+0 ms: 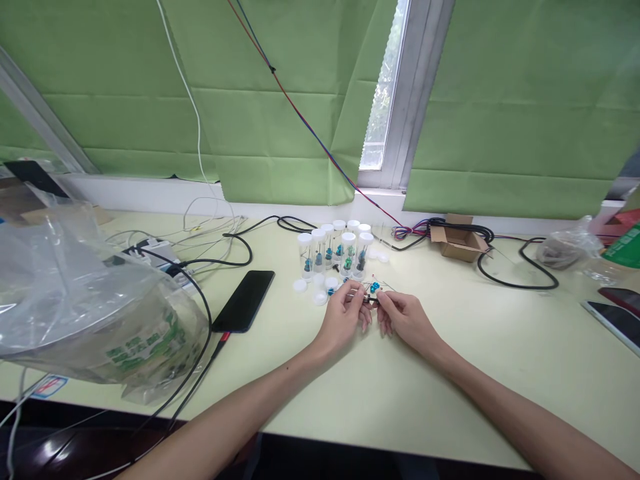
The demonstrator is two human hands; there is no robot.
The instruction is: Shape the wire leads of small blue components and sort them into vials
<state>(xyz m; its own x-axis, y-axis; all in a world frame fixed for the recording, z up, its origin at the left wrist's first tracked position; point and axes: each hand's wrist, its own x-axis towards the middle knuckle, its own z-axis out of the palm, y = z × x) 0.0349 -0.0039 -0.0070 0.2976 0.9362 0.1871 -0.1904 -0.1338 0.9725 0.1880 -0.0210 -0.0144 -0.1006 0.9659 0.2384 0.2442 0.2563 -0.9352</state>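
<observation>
My left hand [347, 308] and my right hand [401, 315] meet above the table, both with pinched fingers. Between the fingertips is a small dark piece with thin metal pins [367, 299], gripped from both sides; its exact kind is too small to tell. Just beyond the fingers lie blue-green parts [375, 287] with thin wire leads. Behind them several clear tubes [349, 257] with white caps stand upright in a cluster, holding blue or green parts with wires. Loose white caps [320, 298] lie to the left of my left hand.
A black phone [244, 301] with a charging cable lies left of my hands. Further left is a bulky clear plastic bag [100, 300]. An open cardboard box [460, 241] and black cables [530, 287] sit back right. Two more phones [613, 323] lie at the right edge.
</observation>
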